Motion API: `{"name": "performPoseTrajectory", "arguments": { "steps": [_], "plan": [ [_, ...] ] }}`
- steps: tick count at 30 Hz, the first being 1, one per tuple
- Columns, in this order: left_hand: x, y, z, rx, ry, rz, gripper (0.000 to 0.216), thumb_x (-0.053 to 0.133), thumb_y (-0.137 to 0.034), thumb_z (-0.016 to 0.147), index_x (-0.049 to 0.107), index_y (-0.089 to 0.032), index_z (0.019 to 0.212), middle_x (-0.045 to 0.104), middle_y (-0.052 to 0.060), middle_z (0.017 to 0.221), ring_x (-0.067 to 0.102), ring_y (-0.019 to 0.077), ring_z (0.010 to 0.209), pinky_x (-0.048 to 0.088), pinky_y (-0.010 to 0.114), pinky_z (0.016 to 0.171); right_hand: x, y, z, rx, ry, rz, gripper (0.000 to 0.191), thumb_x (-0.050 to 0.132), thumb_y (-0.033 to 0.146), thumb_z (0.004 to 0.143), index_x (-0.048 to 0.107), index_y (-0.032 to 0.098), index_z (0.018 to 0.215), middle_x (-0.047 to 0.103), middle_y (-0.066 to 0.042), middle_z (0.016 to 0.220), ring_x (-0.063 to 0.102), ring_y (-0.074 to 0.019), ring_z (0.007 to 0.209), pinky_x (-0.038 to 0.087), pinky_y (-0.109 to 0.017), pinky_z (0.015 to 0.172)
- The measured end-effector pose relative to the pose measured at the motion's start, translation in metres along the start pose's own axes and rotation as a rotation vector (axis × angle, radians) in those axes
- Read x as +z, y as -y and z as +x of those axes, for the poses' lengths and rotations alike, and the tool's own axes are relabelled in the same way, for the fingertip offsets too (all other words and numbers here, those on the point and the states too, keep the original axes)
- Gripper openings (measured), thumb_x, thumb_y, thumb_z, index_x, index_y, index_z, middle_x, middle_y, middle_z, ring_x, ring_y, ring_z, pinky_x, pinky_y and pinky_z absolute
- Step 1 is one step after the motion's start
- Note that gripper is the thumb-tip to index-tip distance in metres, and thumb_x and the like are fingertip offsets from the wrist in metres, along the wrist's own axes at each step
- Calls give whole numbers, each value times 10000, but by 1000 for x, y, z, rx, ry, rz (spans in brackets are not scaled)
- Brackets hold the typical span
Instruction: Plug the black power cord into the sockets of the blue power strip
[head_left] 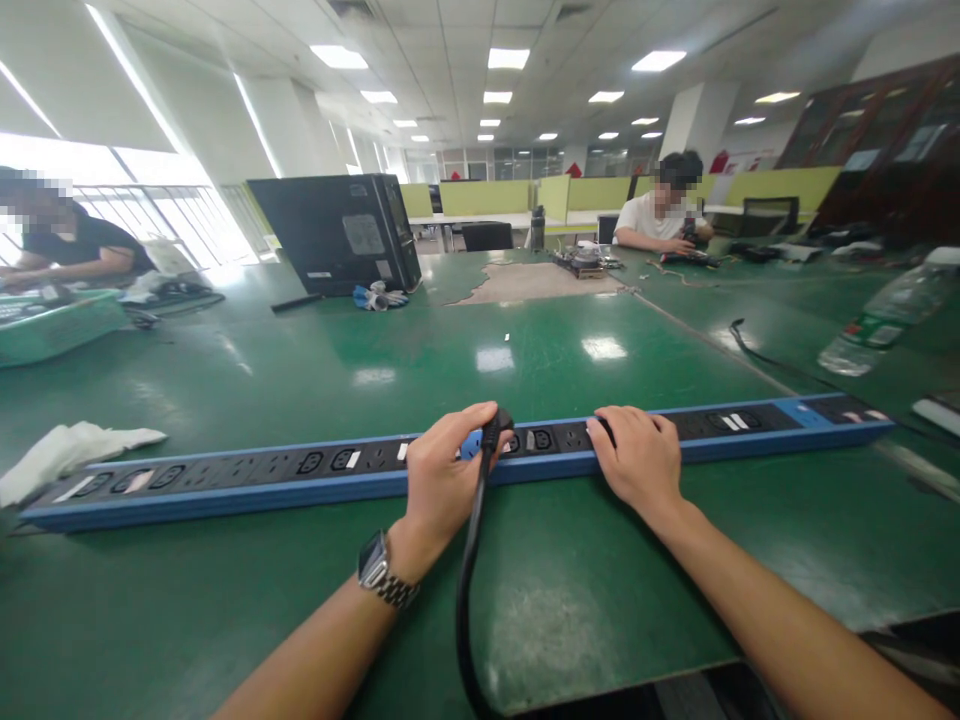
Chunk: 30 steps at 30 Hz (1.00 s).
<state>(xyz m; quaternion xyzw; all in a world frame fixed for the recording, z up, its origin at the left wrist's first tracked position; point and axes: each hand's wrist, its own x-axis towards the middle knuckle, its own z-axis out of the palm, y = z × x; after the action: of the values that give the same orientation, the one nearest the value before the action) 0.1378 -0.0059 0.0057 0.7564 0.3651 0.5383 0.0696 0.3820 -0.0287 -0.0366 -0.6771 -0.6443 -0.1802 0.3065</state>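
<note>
A long blue-and-black power strip lies across the green table, its row of sockets facing up. My left hand, with a watch on its wrist, is closed round a black power plug at the strip's middle. Whether the plug sits in a socket or just above it, I cannot tell. From the plug a thick black cable hangs toward me over the table's front edge. My right hand grips the strip to the right of the plug, its fingers bent over the far side.
White cloth or paper touches the strip's left end. Farther back stand a black computer case and a green basket. A plastic bottle and a thin cable are at right. Two people sit across the table.
</note>
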Motion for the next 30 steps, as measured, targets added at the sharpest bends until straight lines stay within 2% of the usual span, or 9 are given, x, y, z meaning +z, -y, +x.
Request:
{"name": "performPoseTrajectory", "arguments": {
  "steps": [2,5,9,14,18,22,24,26,30],
  "plan": [
    [18,-12,6,12,74,-44,222,752,-281,799,738,-214,1010,784,63,983,740,200,878,597,313,823,-1,0,0,7,4,-4,339,413,390,986,690,197,1014,746,-57,1071,628,-215,1043,286,-376,917],
    [48,-26,12,-69,203,-76,194,766,-229,780,744,-205,971,789,55,908,740,200,804,593,303,745,-2,0,0,0,16,-5,325,411,372,992,685,197,1018,744,-60,1074,626,-217,1047,290,-377,913],
    [72,-32,16,-168,263,-78,188,754,-207,786,743,-198,973,787,50,861,730,193,744,570,289,691,-3,1,0,-12,25,-5,328,405,372,996,680,194,1023,741,-71,1078,619,-220,1052,290,-375,908],
    [80,-32,18,-102,323,20,199,724,-178,803,733,-204,1000,785,62,906,732,207,786,569,309,736,-4,2,1,-6,26,-11,317,417,366,991,680,192,1018,742,-66,1069,620,-217,1034,290,-370,893],
    [81,-30,12,32,348,112,234,682,-157,836,700,-181,1067,775,77,966,729,224,865,581,336,793,-4,3,1,-8,34,-17,318,414,366,995,680,193,1013,742,-56,1053,622,-213,1030,288,-369,888],
    [80,-26,1,193,355,182,272,617,-111,859,663,-183,1117,737,84,1130,707,214,966,580,342,858,-4,2,0,-13,28,-28,310,427,366,992,682,191,1015,742,-53,1057,622,-214,1033,286,-370,887],
    [84,-23,-5,196,346,160,251,603,-102,861,672,-199,1083,736,67,1140,705,202,979,581,336,874,-3,1,0,-20,18,-32,310,427,363,992,683,190,1013,743,-54,1055,623,-215,1032,286,-373,888],
    [89,-21,-9,140,294,98,232,615,-100,852,687,-217,1039,753,45,1094,714,192,964,588,328,873,-2,1,-1,-25,14,-35,314,421,361,993,685,191,1007,745,-54,1045,627,-216,1025,290,-375,885],
    [92,-30,1,75,31,-94,211,647,-118,843,695,-212,1026,763,57,1074,727,186,966,596,319,887,1,-1,-1,-15,3,-46,306,440,360,984,690,188,1016,746,-58,1044,635,-221,1027,300,-380,884]
  ]
}}
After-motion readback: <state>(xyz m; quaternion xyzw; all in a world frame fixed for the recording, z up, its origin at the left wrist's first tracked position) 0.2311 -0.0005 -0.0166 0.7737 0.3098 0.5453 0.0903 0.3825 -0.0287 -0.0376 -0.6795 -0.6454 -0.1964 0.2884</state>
